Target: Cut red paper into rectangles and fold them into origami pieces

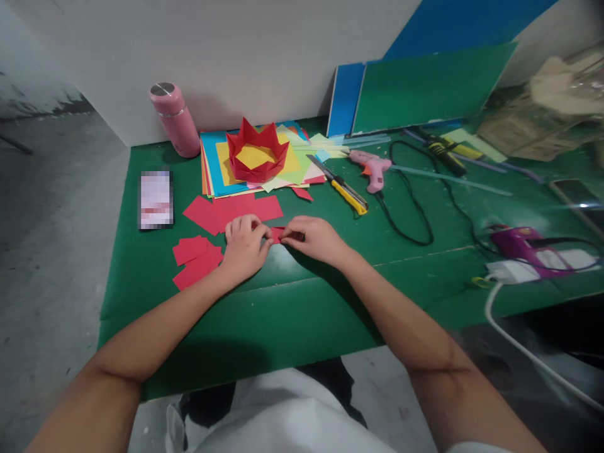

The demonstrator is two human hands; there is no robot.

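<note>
Between both hands is a small folded piece of red paper (277, 235), just above the green table. My left hand (247, 245) pinches its left end with closed fingers. On the other side my right hand (314, 238) grips the right end between thumb and fingers, which partly hide it. Red paper rectangles (221, 212) lie behind my left hand, and more red pieces (195, 258) lie to its left. Farther back, a pointed ring of folded red paper (259, 168) rests on a stack of coloured paper (212, 165).
A yellow utility knife (346, 194) and a pink glue gun (370, 168) with a looping black cord lie right of the paper stack. A pink bottle (177, 123) stands at the back left. Farther right are a power strip (512, 272) and green boards (429, 91).
</note>
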